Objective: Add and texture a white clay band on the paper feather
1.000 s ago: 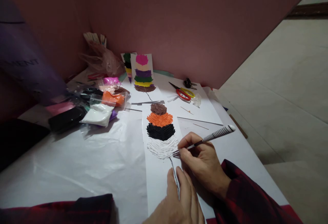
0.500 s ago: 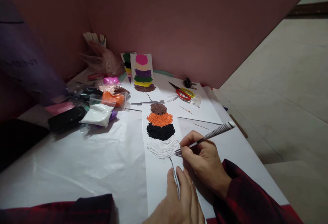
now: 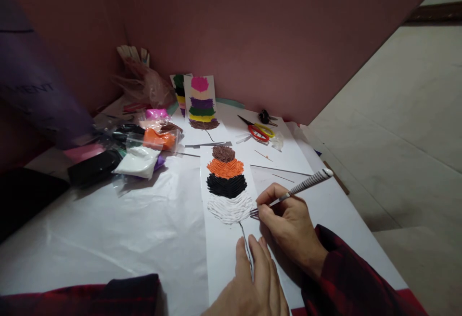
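A white card (image 3: pixel 220 258) lies on the table with textured clay bands on it: brown (image 3: pixel 224 153), orange (image 3: pixel 225 167), black (image 3: pixel 226 186) and white (image 3: pixel 230 209). A thin dark stem line runs down from the white band. My right hand (image 3: pixel 288 224) is closed on a fork with a patterned handle (image 3: pixel 311 182), its tines at the right edge of the white band. Below that band, my left hand (image 3: pixel 254 280) lies on the card over the stem, fingers spread and holding nothing.
Bagged clay (image 3: pixel 137 162) is heaped at the left. Two banded cards, the front one (image 3: pixel 186 133) clearly seen, lean at the back wall. Scissors (image 3: pixel 258 132), a black clip (image 3: pixel 265 116) and thin sticks (image 3: pixel 281 170) lie behind and right of the card.
My right hand and the fork have shifted slightly to the right, the tines moving toward the edge of the white band. My left hand stays in place.
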### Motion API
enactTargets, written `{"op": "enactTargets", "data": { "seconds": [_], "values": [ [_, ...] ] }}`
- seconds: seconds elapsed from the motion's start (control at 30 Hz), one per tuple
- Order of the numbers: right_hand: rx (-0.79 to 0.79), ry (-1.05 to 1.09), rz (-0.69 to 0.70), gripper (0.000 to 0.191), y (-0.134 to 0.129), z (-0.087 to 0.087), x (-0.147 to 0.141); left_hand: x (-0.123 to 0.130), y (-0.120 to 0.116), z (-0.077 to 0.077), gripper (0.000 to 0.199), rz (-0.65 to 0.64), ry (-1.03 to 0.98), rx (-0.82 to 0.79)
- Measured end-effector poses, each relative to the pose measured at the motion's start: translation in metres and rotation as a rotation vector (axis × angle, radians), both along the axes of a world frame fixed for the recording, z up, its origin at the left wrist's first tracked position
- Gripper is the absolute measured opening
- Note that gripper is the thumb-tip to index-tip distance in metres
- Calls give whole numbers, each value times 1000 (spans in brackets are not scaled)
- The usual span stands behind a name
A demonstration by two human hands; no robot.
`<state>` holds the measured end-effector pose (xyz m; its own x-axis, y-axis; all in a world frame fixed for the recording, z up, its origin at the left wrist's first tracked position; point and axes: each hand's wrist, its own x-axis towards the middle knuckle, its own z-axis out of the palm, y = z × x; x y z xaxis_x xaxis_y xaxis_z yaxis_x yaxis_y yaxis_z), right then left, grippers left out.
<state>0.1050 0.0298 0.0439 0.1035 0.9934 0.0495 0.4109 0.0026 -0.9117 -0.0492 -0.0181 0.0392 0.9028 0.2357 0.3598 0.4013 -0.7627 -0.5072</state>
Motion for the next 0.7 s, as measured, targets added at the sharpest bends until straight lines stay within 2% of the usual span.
{"op": "enactTargets", "data": {
  "seconds": [0.5, 0.7],
  "values": [
    [66, -35, -73, 4, 3, 1, 3, -1, 2, 2, 30, -31, 49, 3],
    [99, -2, 18, 4, -1, 2, 1, 0, 1, 1, 30, -30, -26, 0]
  ]
}}
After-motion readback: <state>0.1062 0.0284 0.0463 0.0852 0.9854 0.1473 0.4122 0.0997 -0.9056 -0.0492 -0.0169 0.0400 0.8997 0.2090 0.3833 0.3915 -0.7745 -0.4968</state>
